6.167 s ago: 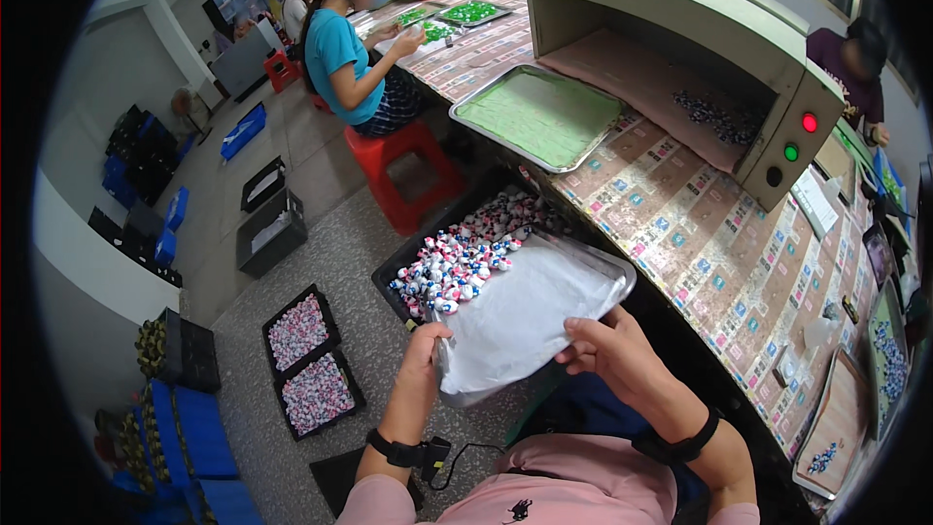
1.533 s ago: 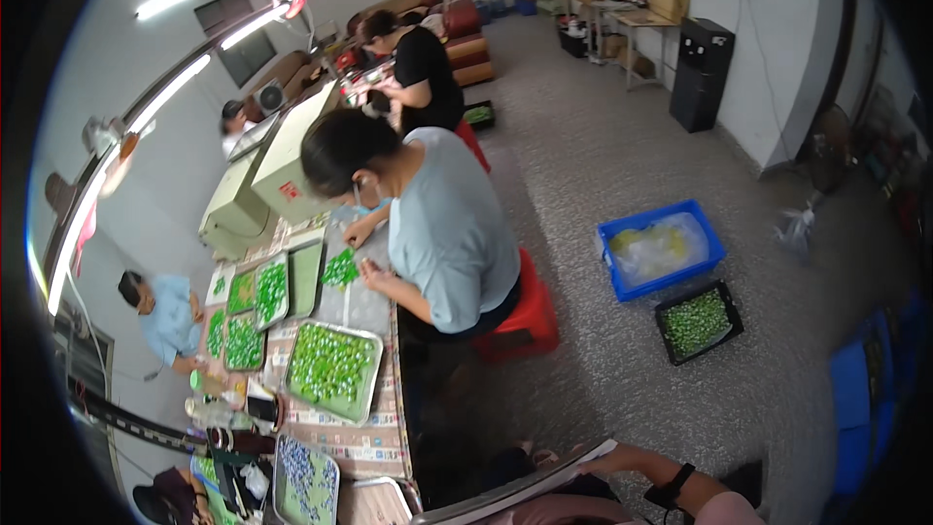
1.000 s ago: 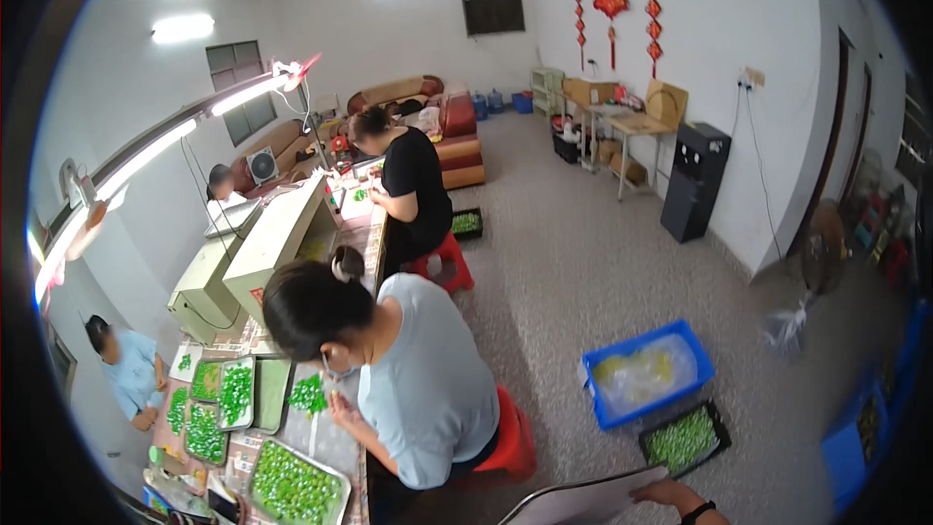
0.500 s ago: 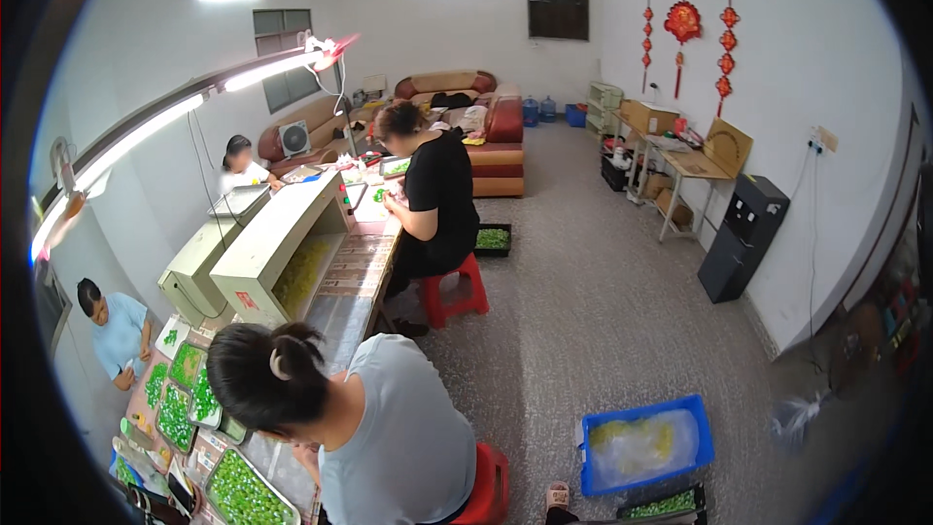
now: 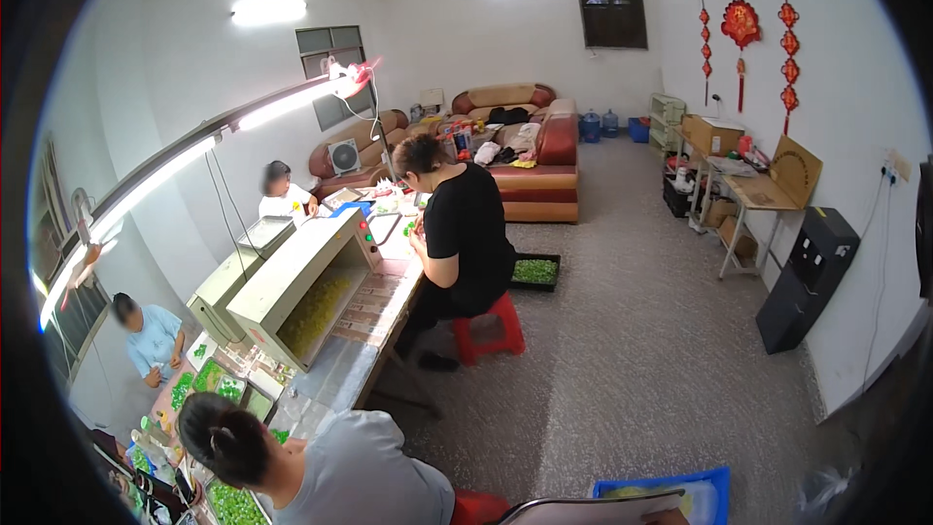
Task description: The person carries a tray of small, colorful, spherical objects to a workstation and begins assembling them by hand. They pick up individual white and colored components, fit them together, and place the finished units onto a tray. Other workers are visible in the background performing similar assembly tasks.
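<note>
Counter (image 5: pixel 340 369): ahead and to the left of our right hand (image 5: pixel 668 517). Stool (image 5: pixel 478 506): left of the hand. Blue tub (image 5: pixel 722 496): just beyond the hand. Tray (image 5: pixel 593 511): at the hand, its right end gripped; we judge that carrying it well means holding it level and clear of stool and tub. Right hand: closed on the tray, mostly cut off. Left hand: out of view; we cannot tell its state.

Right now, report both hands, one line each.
Left hand: out of view, cannot be told.
Right hand: mostly cut off at the picture's bottom, but appears closed on the edge of the tray.
</note>
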A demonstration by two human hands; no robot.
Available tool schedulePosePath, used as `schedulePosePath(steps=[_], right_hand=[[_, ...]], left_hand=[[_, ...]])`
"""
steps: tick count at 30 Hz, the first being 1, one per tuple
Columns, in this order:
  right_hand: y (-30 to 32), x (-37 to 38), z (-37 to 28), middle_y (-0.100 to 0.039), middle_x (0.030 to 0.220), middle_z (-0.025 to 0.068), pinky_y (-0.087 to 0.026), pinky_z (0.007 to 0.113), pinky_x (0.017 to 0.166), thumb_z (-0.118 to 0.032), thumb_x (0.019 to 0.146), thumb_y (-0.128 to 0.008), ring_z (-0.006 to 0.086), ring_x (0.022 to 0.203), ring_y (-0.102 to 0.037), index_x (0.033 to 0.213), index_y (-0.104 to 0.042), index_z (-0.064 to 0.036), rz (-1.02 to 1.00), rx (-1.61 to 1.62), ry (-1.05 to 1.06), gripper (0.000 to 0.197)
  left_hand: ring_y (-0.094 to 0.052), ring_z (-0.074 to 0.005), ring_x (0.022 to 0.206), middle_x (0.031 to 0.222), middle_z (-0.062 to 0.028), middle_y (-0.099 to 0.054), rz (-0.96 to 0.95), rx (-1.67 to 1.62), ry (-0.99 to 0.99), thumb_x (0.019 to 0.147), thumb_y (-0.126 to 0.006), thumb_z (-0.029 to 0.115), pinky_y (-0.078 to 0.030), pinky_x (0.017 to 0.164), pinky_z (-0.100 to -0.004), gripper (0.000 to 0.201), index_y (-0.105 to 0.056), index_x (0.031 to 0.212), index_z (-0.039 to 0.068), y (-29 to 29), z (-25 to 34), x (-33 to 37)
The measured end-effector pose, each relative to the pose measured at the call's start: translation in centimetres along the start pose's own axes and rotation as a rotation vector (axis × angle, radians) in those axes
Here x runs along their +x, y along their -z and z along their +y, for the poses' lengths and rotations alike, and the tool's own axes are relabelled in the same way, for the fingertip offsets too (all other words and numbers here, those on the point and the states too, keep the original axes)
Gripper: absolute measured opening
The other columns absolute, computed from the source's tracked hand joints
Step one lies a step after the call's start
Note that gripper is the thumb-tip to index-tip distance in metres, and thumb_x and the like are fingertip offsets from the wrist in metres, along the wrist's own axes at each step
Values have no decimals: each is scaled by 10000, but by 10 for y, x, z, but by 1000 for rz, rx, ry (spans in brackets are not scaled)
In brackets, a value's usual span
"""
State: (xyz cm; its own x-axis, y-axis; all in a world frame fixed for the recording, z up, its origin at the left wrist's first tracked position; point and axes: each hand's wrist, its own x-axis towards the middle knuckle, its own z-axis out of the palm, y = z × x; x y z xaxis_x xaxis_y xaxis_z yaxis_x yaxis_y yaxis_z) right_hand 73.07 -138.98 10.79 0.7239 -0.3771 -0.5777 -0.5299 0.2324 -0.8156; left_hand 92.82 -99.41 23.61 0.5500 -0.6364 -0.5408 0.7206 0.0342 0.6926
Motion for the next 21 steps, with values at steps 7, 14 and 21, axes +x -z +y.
schedulePosePath(steps=[7, 14, 21], right_hand=[[-26, 136, -112, -676, 888, 96, -484, 313, 683, -161, 782, -637, 181, 804, -599, 916, -707, -4, -105, -98, -23, 218], [2, 274, -236, -662, 882, 82, -470, 308, 666, -160, 776, -643, 173, 789, -579, 923, -699, -6, -29, -208, -36, 220], [48, 358, -305, -647, 876, 68, -456, 302, 650, -159, 771, -649, 165, 773, -559, 931, -692, -8, 112, -175, -95, 225]], left_hand=[[-577, -241, 1041, 1125, -112, -602, 278, -15, 3, 809, -494, -6, -475, 888, -372, 402, -514, 1210, 24, 21, 52, 97], [-610, -228, 947, 1063, -105, -625, 258, -144, -76, 838, -514, 16, -515, 787, -349, 353, -537, 1191, 30, 52, 138, 271], [-597, -175, 895, 1005, -69, -628, 131, -172, -78, 838, -535, -15, -505, 763, -306, 363, -552, 1198, 32, -11, 283, 391]])
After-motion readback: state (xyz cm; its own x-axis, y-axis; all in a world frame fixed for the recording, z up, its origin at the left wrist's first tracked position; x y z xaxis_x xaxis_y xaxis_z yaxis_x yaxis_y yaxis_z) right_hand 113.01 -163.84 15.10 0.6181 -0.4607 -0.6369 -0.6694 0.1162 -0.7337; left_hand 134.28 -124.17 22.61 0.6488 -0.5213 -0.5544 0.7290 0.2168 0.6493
